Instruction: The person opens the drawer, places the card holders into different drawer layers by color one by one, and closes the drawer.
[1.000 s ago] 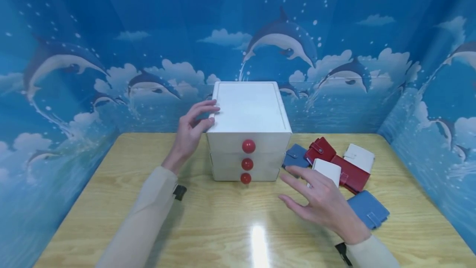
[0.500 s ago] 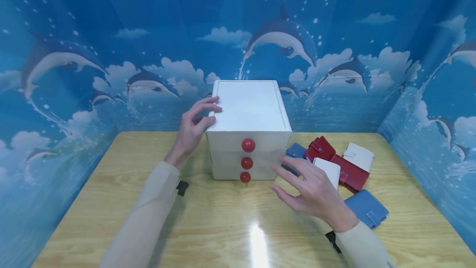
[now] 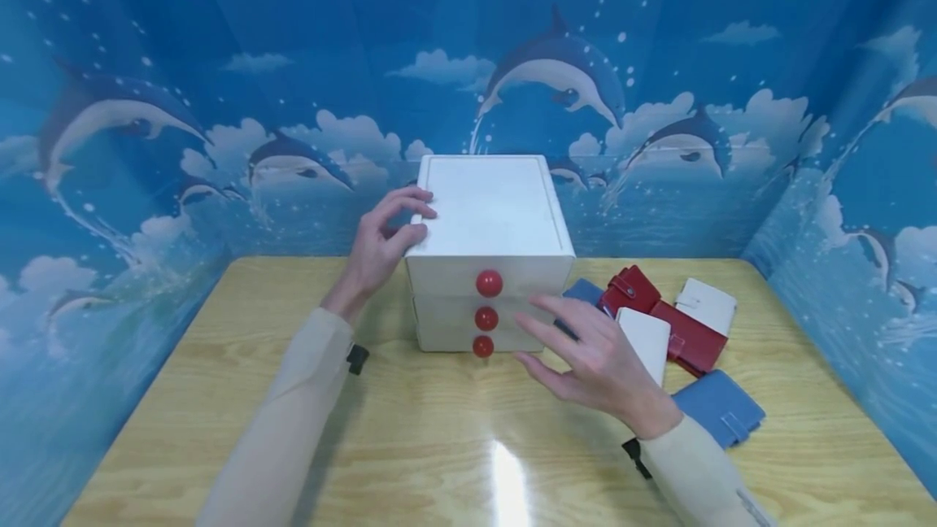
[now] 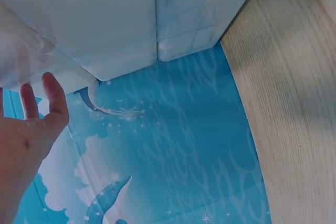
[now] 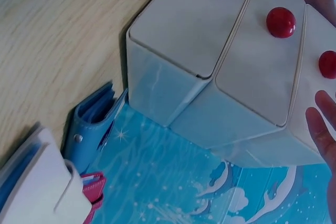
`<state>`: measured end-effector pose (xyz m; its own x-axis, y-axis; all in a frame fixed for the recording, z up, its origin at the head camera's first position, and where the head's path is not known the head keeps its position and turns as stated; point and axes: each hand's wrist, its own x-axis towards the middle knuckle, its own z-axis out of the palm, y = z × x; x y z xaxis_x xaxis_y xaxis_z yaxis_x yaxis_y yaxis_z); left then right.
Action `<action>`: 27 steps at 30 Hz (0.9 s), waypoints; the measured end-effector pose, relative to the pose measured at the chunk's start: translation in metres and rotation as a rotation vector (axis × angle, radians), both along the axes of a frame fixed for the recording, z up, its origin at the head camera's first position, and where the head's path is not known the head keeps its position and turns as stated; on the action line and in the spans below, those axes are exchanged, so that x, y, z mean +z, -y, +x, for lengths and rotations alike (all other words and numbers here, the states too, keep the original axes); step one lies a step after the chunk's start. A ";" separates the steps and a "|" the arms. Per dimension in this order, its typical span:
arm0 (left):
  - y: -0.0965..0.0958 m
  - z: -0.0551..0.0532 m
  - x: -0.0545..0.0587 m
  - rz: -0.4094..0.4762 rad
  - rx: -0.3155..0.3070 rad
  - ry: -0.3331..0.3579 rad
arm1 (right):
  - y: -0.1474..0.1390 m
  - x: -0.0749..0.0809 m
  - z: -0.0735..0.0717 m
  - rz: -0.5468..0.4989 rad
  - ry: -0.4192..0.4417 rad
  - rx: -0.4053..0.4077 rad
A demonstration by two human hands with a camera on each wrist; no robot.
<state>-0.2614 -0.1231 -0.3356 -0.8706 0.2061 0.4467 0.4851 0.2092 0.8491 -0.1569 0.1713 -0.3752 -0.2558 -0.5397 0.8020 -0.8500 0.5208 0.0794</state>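
A white cabinet of three stacked drawers (image 3: 446,279) stands at the table's middle, its drawers closed. Each front carries a round red knob (image 3: 489,283). My left hand (image 3: 376,246) rests with its fingertips on the cabinet's top left edge; the left wrist view shows its fingers (image 4: 55,95) against the white side. In front of the cabinet's right part hovers my right hand (image 3: 589,356), fingers spread and holding nothing. Its fingertips are to the right of the middle knob (image 3: 486,319). In the right wrist view these fingers (image 5: 321,127) appear near the top drawer's knob (image 5: 328,64), apart from it.
Right of the cabinet lies a group of wallets: a red one (image 3: 631,289), a longer red one (image 3: 691,337), a white one (image 3: 706,311), another white one (image 3: 646,340) and a blue one (image 3: 721,409). Another blue wallet (image 5: 89,129) lies beside the cabinet. A dolphin-print curtain (image 3: 329,88) surrounds the table.
My right hand has moved left, from beside the wallets to in front of the cabinet's right part. My left hand stays on the cabinet's top edge. The drawers have not moved.
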 end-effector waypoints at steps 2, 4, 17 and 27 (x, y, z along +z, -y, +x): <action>0.001 -0.001 0.001 0.004 -0.012 0.007 | 0.004 0.001 -0.002 -0.016 -0.011 0.017; 0.002 -0.001 0.001 0.012 -0.021 0.016 | 0.007 0.002 -0.003 -0.031 -0.018 0.033; 0.003 -0.001 -0.001 0.027 -0.022 0.037 | 0.024 0.005 -0.013 0.024 -0.167 -0.028; 0.001 -0.001 -0.002 0.036 -0.031 0.015 | 0.030 0.005 -0.019 0.075 -0.196 -0.074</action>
<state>-0.2622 -0.1236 -0.3373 -0.8709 0.2175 0.4407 0.4777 0.1636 0.8632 -0.1759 0.1413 -0.3702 -0.1399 -0.5856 0.7985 -0.7740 0.5676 0.2806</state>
